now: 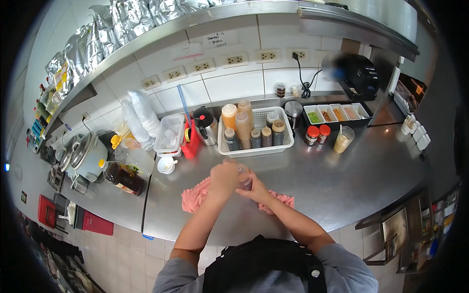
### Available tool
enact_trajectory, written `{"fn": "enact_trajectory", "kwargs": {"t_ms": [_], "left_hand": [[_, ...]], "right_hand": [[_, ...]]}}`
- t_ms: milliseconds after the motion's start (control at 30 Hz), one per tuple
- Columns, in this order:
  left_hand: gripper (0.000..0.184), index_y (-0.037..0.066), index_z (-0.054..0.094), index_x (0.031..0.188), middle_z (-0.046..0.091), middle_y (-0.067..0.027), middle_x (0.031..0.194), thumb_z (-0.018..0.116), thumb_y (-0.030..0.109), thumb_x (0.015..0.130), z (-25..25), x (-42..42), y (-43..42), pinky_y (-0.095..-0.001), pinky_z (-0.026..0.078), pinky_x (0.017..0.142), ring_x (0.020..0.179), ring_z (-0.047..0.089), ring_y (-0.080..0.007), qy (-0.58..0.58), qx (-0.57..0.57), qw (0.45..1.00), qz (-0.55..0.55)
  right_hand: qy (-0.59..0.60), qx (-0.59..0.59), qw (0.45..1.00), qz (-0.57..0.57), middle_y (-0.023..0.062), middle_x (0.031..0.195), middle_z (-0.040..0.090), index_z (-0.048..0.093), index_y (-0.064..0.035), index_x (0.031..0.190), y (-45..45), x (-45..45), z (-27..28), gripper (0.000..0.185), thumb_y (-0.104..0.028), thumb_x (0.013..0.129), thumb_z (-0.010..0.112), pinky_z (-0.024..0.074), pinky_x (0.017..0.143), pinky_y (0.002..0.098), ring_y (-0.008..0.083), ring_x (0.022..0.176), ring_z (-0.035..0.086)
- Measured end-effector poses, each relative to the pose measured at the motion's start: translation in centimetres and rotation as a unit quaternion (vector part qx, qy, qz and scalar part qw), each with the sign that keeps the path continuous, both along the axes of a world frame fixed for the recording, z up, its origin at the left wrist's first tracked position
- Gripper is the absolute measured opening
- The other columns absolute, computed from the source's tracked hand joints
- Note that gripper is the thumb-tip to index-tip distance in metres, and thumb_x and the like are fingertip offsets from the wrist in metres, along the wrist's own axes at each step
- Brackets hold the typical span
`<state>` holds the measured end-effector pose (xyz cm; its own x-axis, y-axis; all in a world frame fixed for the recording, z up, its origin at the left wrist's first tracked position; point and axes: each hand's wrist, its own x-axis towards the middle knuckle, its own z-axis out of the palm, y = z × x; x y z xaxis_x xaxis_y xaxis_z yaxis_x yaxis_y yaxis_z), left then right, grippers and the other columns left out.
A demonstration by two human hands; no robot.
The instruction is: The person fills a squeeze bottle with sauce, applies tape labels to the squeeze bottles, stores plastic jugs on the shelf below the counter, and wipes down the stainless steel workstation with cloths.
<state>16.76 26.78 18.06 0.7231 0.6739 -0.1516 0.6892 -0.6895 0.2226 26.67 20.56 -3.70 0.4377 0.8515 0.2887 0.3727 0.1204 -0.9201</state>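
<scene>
In front of me, over the steel counter [322, 190], my right hand [256, 190] wraps round a small clear jar [244, 178] from the right. My left hand [224, 177] is closed in a fist just left of the jar, close against it; what its fingers hold, if anything, is hidden. One pink cloth [194, 196] lies on the counter by my left wrist. Another pink cloth [279, 200] is partly covered by my right forearm.
Behind my hands stands a white basket [259, 152] of sauce bottles. To its left are a red container [190, 144] and a thermos jug [205, 126]. Right of it stand two red-capped shakers [317, 134], an iced drink [344, 140] and a topping tray [337, 113]. A steel shelf hangs above.
</scene>
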Motion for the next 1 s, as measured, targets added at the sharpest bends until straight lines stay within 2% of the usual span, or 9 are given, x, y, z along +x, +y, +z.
{"fn": "enact_trajectory", "kwargs": {"t_ms": [133,200,333,400,500,633,700,800,1000], "left_hand": [[0.034,0.006,0.066,0.093,0.068,-0.0148,0.099,0.073,0.035,0.077,-4.4,1.7,0.9,-0.0419,0.048,0.093,0.112,0.060,-0.0342,-0.005,0.022,1.000,-0.021],[0.031,0.005,0.067,0.088,0.067,-0.0155,0.101,0.070,0.035,0.079,-5.2,0.8,3.2,-0.0409,0.051,0.088,0.108,0.062,-0.0328,-0.044,0.104,0.926,-0.359],[0.026,0.004,0.067,0.082,0.067,-0.0145,0.099,0.066,0.031,0.082,-0.2,0.1,2.4,-0.0406,0.053,0.084,0.102,0.064,-0.0320,-0.249,0.137,0.774,-0.567],[0.021,0.005,0.067,0.083,0.067,-0.0142,0.106,0.063,0.026,0.084,0.9,0.3,0.8,-0.0411,0.052,0.087,0.103,0.064,-0.0319,-0.073,0.150,0.963,-0.212],[0.020,0.007,0.069,0.087,0.065,-0.0138,0.115,0.065,0.027,0.084,0.3,2.0,0.7,-0.0410,0.051,0.089,0.104,0.063,-0.0315,0.118,0.063,0.989,-0.057],[0.031,0.009,0.068,0.099,0.063,-0.0151,0.121,0.067,0.034,0.082,-3.6,1.3,3.6,-0.0411,0.053,0.085,0.100,0.065,-0.0321,0.071,0.071,0.984,-0.150],[0.046,0.010,0.065,0.111,0.064,-0.0140,0.116,0.067,0.043,0.080,-4.0,0.2,6.0,-0.0412,0.056,0.077,0.092,0.067,-0.0338,-0.208,0.086,0.853,-0.471],[0.046,0.008,0.064,0.111,0.069,-0.0123,0.101,0.065,0.046,0.084,-2.8,-0.9,3.9,-0.0395,0.057,0.069,0.086,0.069,-0.0309,-0.190,0.278,0.878,-0.340],[0.061,-0.004,0.060,0.096,0.066,-0.0220,0.093,0.065,0.055,0.082,-4.9,1.2,0.6,-0.0432,0.056,0.072,0.084,0.069,-0.0372,-0.038,0.107,0.992,-0.054]], "right_hand": [[-0.083,0.056,0.995,0.019,0.0202,0.127,0.057,0.040,-0.0039,0.136,-0.6,0.3,1.1,0.078,-0.029,0.074,0.081,0.0461,0.098,0.0404,0.0346,0.118,0.058],[0.001,0.018,0.999,0.026,0.0196,0.126,0.057,0.043,-0.0047,0.132,-0.4,0.3,1.3,0.071,-0.026,0.075,0.081,0.0464,0.097,0.0403,0.0328,0.117,0.058],[0.103,-0.031,0.990,0.088,0.0181,0.127,0.055,0.045,-0.0057,0.129,-0.3,0.4,1.7,0.067,-0.019,0.074,0.082,0.0442,0.099,0.0394,0.0306,0.119,0.056],[0.047,0.037,0.997,0.045,0.0155,0.127,0.054,0.046,-0.0065,0.128,-0.4,0.2,1.4,0.067,-0.015,0.073,0.083,0.0426,0.100,0.0381,0.0279,0.121,0.054],[0.047,0.059,0.995,0.061,0.0139,0.126,0.055,0.045,-0.0065,0.128,-0.3,0.3,1.4,0.067,-0.015,0.073,0.082,0.0421,0.101,0.0381,0.0274,0.120,0.054],[0.044,0.029,0.996,0.072,0.0141,0.127,0.055,0.043,-0.0057,0.131,-0.4,0.5,1.3,0.070,-0.015,0.073,0.082,0.0416,0.102,0.0381,0.0273,0.121,0.054],[0.062,0.063,0.995,0.041,0.0160,0.129,0.054,0.041,-0.0046,0.135,-0.5,-0.1,1.5,0.075,-0.017,0.073,0.082,0.0413,0.103,0.0377,0.0284,0.122,0.053],[0.052,0.022,0.998,0.037,0.0188,0.133,0.053,0.039,-0.0033,0.137,-0.6,0.1,1.8,0.080,-0.019,0.072,0.083,0.0417,0.103,0.0376,0.0301,0.124,0.053],[-0.032,0.004,0.999,0.019,0.0202,0.134,0.053,0.043,-0.0073,0.130,-1.1,0.1,2.6,0.071,-0.024,0.073,0.083,0.0438,0.100,0.0404,0.0343,0.122,0.054]]}}
